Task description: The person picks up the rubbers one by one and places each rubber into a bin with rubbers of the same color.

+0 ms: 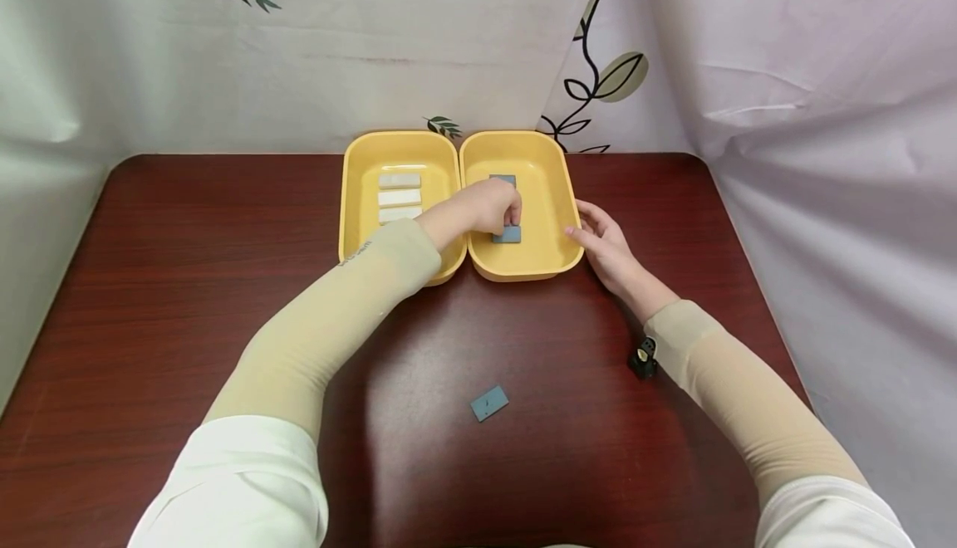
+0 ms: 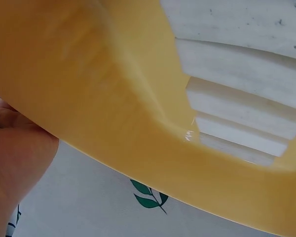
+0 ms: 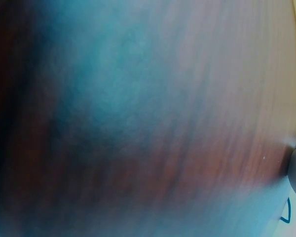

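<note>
My left hand (image 1: 489, 205) reaches over the left yellow tray (image 1: 351, 191) and down into the right yellow tray (image 1: 553, 270). Its bent thumb and fingers pinch a small blue-grey tile (image 1: 507, 235) on the tray floor, though the fingertips are partly hidden. Another blue-grey tile (image 1: 503, 178) shows just beyond the knuckles. My right hand (image 1: 609, 253) holds the right tray's outer side, thumb on the rim and fingers along the wall. Several white tiles (image 2: 241, 101) lie in a column in the left tray. A single blue-grey tile (image 1: 489, 403) lies on the table in front.
Both trays stand side by side at the back of the dark red wooden table (image 1: 202, 282). A small black object (image 1: 643, 359) sits beside the right wrist. White patterned curtains (image 1: 359, 50) hang behind and at the sides. The right wrist view is mostly blurred tabletop.
</note>
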A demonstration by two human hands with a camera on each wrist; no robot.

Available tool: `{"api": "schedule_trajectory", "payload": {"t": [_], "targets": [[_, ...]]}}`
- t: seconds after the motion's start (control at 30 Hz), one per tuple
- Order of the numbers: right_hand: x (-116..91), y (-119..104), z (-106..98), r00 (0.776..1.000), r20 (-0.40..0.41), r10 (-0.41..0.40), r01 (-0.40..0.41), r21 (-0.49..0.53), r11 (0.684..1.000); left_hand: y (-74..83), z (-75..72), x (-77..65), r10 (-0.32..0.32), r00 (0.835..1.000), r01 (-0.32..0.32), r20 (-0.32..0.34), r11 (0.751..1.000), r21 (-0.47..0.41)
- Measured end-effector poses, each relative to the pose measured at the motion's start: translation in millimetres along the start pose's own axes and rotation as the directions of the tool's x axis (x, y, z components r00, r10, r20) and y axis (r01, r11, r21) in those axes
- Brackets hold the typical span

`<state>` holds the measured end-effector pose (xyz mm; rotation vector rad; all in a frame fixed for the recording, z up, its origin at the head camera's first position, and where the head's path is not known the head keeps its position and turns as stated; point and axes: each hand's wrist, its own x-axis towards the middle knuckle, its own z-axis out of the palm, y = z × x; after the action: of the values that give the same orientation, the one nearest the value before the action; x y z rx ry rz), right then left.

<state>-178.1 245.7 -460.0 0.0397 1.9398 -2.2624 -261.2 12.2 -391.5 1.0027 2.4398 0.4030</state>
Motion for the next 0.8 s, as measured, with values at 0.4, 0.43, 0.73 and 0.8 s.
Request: {"api": "schedule_trajectory", "payload": {"t": [0.4, 0.43, 0.73, 0.8], "targets": [[-0.1, -0.2, -0.3, 1.0, -0.003, 0.004, -0.004, -0.003, 1.0, 0.9, 1.4, -1.3, -0.008, 1.0, 0.008, -0.001, 1.0, -0.002], [-0.1, -0.1, -0.3, 1.0, -0.004, 0.004, -0.004, -0.001, 1.0, 1.1, 1.7, -1.6, -0.006, 1.0, 0.006, -0.005, 1.0, 0.001], [0.3, -0.2, 0.1, 1.0, -0.007, 0.004, -0.004, 0.0, 1.0, -1.6, 7.1, -2.9, 0.012, 0.999, -0.011, -0.046, 1.0, 0.016], [0.4, 0.0, 0.0, 1.0, -0.005, 0.003, -0.003, 0.002, 1.0, -1.8, 7.7, -3.1, 0.008, 0.999, -0.007, -0.048, 1.0, 0.019]]}}
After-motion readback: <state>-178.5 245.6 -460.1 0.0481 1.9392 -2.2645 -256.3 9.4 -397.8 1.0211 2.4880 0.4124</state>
